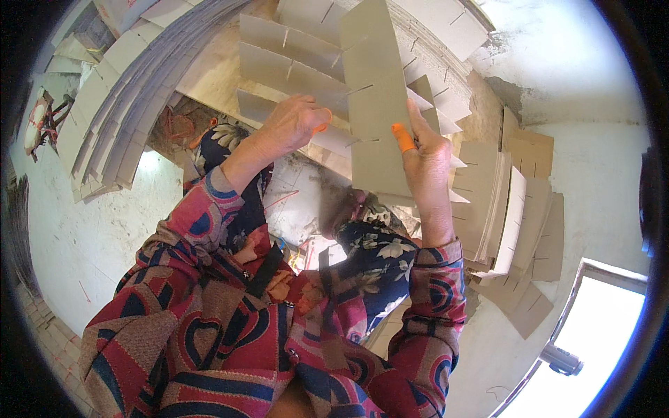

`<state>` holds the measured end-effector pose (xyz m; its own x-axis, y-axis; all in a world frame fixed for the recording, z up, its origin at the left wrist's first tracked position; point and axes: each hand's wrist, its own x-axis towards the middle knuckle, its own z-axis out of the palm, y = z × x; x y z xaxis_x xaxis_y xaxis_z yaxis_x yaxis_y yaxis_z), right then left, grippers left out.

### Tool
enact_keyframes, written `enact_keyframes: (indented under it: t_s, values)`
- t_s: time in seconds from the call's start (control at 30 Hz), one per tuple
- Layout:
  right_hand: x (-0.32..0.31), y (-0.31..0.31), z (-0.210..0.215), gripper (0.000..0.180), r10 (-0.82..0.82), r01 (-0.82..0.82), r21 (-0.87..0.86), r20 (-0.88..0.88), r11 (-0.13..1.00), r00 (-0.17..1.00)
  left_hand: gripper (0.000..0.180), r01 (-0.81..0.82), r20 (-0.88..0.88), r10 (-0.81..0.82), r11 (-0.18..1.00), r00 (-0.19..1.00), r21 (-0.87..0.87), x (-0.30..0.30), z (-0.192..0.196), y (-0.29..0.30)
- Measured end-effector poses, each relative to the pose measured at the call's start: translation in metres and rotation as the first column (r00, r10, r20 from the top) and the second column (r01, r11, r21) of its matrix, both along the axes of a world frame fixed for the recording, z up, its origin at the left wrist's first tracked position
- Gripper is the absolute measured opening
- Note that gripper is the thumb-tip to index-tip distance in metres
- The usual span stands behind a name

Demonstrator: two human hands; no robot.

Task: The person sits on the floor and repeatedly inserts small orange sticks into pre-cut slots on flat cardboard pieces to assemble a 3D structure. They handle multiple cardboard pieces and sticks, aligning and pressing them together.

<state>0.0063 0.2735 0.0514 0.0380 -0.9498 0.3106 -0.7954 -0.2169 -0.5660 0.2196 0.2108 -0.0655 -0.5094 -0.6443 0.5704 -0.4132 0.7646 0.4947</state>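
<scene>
Grey slotted cardboard strip (pixel 376 104), upright

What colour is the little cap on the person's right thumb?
Bright orange. The finger cap on the right hand shows clearly in the head view, against the grey cardboard strip.

floor (pixel 90 230) | pale concrete | slotted cardboard stacks (pixel 104 104) (pixel 516 216) lie on it
</scene>
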Motion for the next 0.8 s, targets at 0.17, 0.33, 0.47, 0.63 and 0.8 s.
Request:
enact_keyframes:
  t_s: [0.17,0.33,0.47,0.63,0.8]
  values:
    - [0.005,-0.015,-0.015,0.042,0.121,-0.122,-0.026,-0.038,0.992,0.992,0.008,-0.006,0.006,0.006,1.000,1.000,0.027,0.002,-0.001,0.000]
    - [0.001,-0.033,-0.059,0.034,0.169,-0.163,0.046,-0.178,0.985,0.969,0.007,0.026,-0.010,-0.026,0.999,1.000,0.045,-0.002,0.002,-0.003]
    - [0.012,-0.031,-0.069,0.019,0.131,-0.092,0.135,-0.323,0.987,0.937,0.007,0.008,-0.019,-0.007,0.999,1.000,0.053,-0.009,0.001,-0.004]
    - [-0.034,-0.012,-0.037,0.016,-0.108,0.028,-0.328,-0.228,0.944,0.968,0.012,0.009,-0.002,-0.009,0.999,1.000,-0.036,-0.003,0.004,-0.006]
    - [-0.196,0.077,-0.064,0.018,-0.755,0.595,-0.467,-0.447,0.654,0.479,0.034,-0.046,-0.080,0.046,0.999,0.996,0.001,0.001,0.029,0.006]
